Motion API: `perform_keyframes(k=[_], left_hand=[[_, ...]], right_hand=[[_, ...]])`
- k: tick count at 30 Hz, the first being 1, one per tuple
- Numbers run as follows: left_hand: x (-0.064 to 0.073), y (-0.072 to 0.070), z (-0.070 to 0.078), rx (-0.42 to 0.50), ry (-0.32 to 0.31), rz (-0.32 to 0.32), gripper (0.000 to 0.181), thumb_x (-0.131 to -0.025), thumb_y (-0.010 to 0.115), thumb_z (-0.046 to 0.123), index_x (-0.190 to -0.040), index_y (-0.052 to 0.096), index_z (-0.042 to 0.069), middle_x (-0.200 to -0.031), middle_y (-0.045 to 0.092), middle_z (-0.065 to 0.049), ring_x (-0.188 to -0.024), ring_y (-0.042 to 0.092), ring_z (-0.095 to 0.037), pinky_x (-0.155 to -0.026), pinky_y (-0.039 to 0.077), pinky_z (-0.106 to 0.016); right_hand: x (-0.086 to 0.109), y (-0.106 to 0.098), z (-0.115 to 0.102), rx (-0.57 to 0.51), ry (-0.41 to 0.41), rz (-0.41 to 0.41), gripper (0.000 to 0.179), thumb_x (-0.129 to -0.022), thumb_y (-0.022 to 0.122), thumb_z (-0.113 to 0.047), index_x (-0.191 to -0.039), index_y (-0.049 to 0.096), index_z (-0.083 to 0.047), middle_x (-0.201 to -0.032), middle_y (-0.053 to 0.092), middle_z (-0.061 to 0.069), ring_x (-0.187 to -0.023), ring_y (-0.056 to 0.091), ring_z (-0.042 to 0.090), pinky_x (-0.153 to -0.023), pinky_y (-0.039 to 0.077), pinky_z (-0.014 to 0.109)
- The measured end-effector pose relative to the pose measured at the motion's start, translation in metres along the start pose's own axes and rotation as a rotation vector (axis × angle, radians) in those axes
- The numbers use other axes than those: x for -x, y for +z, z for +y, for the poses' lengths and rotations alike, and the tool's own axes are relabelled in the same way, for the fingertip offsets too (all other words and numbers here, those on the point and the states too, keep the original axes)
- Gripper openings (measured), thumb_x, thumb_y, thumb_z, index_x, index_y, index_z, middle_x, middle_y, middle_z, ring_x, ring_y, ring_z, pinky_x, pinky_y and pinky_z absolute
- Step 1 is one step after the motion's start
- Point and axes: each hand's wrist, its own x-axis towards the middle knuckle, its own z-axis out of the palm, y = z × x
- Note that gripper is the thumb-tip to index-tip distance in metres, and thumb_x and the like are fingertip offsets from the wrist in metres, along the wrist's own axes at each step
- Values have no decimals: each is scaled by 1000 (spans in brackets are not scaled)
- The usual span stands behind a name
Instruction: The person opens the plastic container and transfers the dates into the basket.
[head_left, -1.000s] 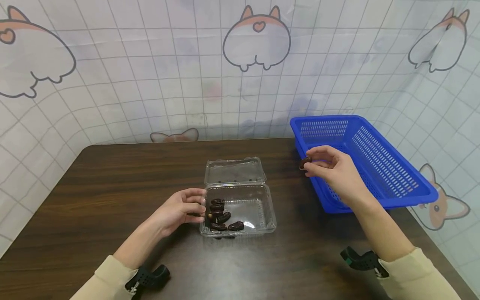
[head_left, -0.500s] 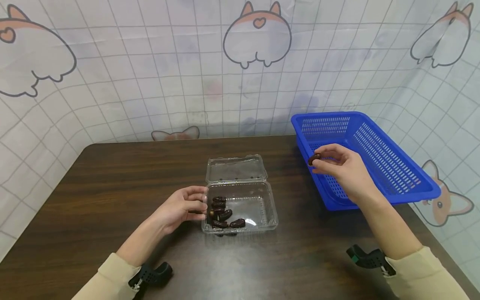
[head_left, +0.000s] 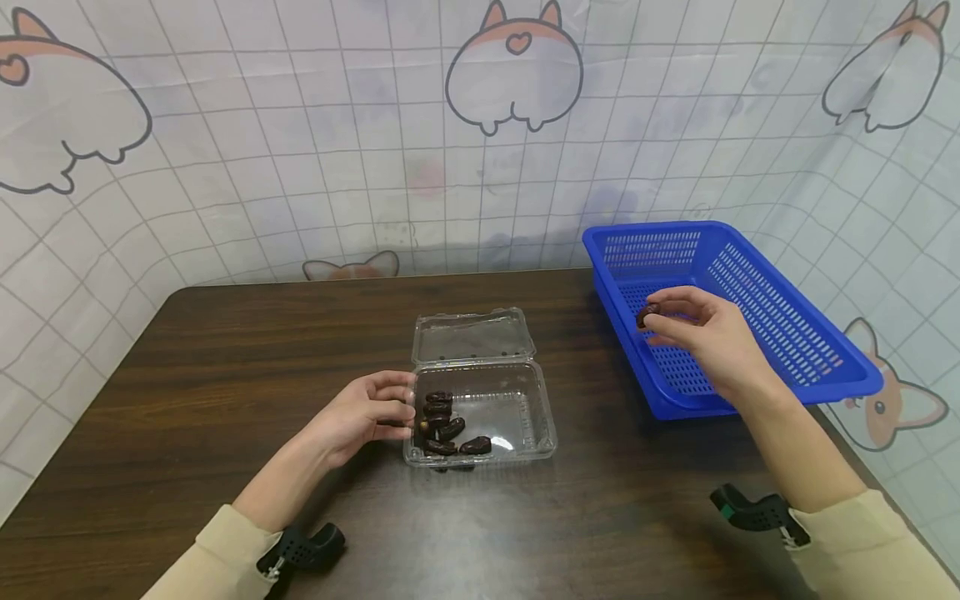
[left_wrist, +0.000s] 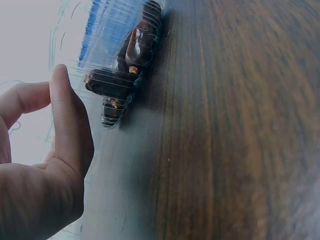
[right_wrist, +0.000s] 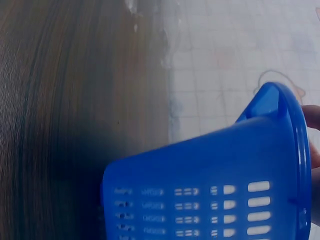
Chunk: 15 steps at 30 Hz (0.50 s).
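My right hand (head_left: 708, 337) pinches a dark brown date (head_left: 647, 314) between thumb and fingertips, above the left part of the blue basket (head_left: 633, 350). In the right wrist view, the basket's wall (right_wrist: 210, 165) hides most of that hand, and the date is out of sight. My left hand (head_left: 360, 419) rests its fingertips and thumb against the left side of a clear plastic clamshell box (head_left: 517, 417), whose lid (head_left: 472, 339) lies back. Several dates (head_left: 452, 429) lie in the box's left half. Through its wall, the left wrist view shows dates (left_wrist: 110, 84) beyond the thumb (left_wrist: 67, 115).
The dark wooden table (head_left: 262, 350) reaches back to a white gridded wall covering (head_left: 315, 167) with cartoon corgis. At the table's right side stands the slotted basket, next to the right wall. Each wrist carries a black band mount (head_left: 303, 550).
My right hand has moved right with the date, from the basket's left rim to over its inside. The left hand stays against the box.
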Motion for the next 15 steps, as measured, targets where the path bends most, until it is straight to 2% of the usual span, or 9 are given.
perform_keyframes(k=[10, 15], left_hand=[[1, -1, 1, 4, 3, -4, 57, -94, 64, -3, -144, 39, -10, -104, 58, -9, -85, 64, -19, -79, 62, -36], [1, 0, -1, 9, 1, 1, 57, -93, 64, -3, -144, 39, -10, -104, 58, -9, -85, 64, -19, -78, 62, -35]], right_hand=[[-1, -17, 4, 41, 46, 10, 28, -97, 73, -14, -122, 66, -5, -109, 70, 2, -93, 73, 16, -83, 60, 26], [0, -30, 6, 170, 95, -2, 33, -99, 71, -20, -126, 62, -4, -110, 69, -2, -95, 72, 11, -83, 59, 24]])
